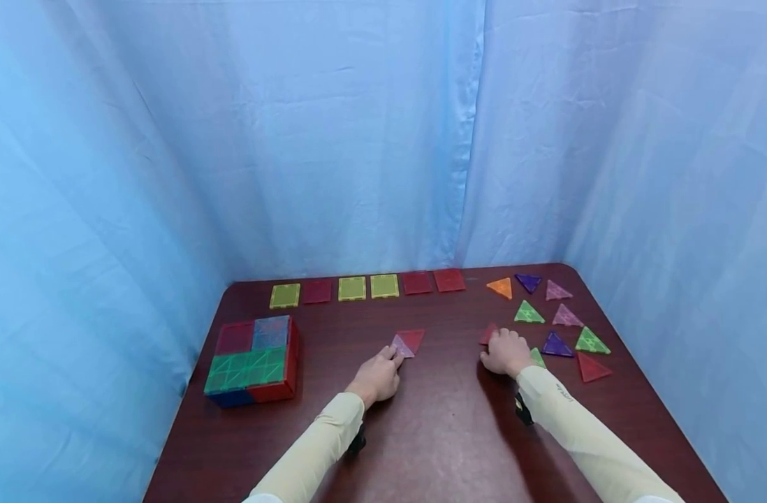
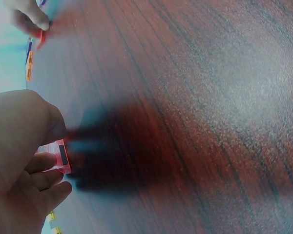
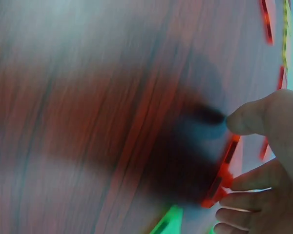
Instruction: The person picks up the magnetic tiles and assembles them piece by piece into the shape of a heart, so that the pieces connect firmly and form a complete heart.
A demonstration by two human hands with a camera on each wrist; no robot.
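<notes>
My left hand pinches a translucent pink-purple triangle tile at the middle of the table. A red triangle tile adjoins it. In the left wrist view, thumb and fingers sit on either side of a pink tile edge with a dark strip inside. To the right, my right hand grips another red triangle tile, partly covered by the fingers. The right wrist view shows the thumb at one end of its red edge and the fingertips along the other. A green triangle tile lies partly behind that wrist.
Yellow square tiles and red ones line the table's back edge. Right of my right hand lie several triangle tiles, orange, purple, green and red. A box-shaped block of tiles stands at left.
</notes>
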